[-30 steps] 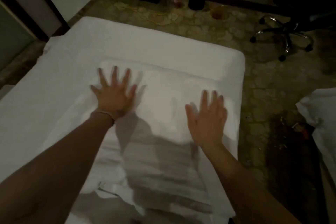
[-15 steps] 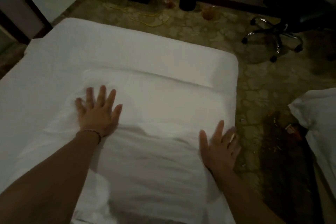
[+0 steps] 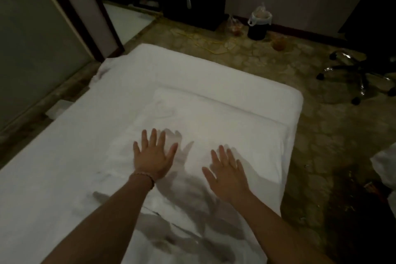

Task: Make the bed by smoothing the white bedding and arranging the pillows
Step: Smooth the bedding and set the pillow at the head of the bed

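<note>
Risk notes, left to right. Rumpled far-left corner of white cotton bed sheet [image 3: 102, 70] bunched at mattress edge, not reached; likely left untidy if smoothing stays central. Flat white rectangular folded bedding layer [image 3: 214, 126] lying on top of sheet, toward right side of bed, far edge squared, near edge creased and shadowed. Left hand [image 3: 153, 157] pressed flat on that layer, fingers straight and spread, gripping nothing; thin beaded bracelet [image 3: 142, 177] at wrist. Right hand [image 3: 228, 174] just beside it, also flat, fingers extended and splayed, holding nothing. Whether right palm bears full weight: cannot tell, dim light.

Possible failures: pushing both palms outward unevenly could drag whole layer sideways rather than flatten it, skewing squared far edge. Right edge of layer sits near mattress side, so hard stroke rightward could slide it off toward patterned stone-look floor [image 3: 321, 146]. Wrinkles near forearms may get pushed into new folds instead of out. Bracelet could snag fabric. No pillows clearly seen on this bed; pale white cloth object [image 3: 385, 167] at far right edge, identity unclear. Pillow step judged still to do.
</note>
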